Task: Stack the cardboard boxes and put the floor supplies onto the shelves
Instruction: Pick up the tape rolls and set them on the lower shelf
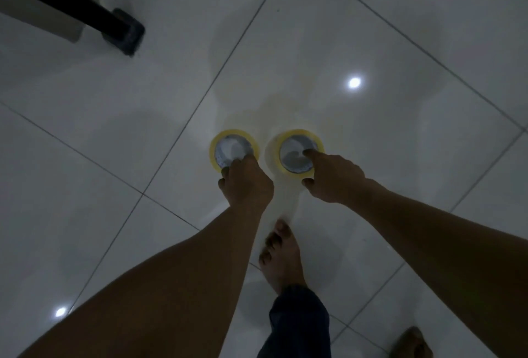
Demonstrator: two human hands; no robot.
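two yellowish tape rolls (217, 144) (320, 140), side by side

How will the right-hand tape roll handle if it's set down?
Likely rigid: the tape roll keeps its ring shape pinched by the right hand. Probably light, held by fingertips. Round, so may roll on the glossy tile floor.
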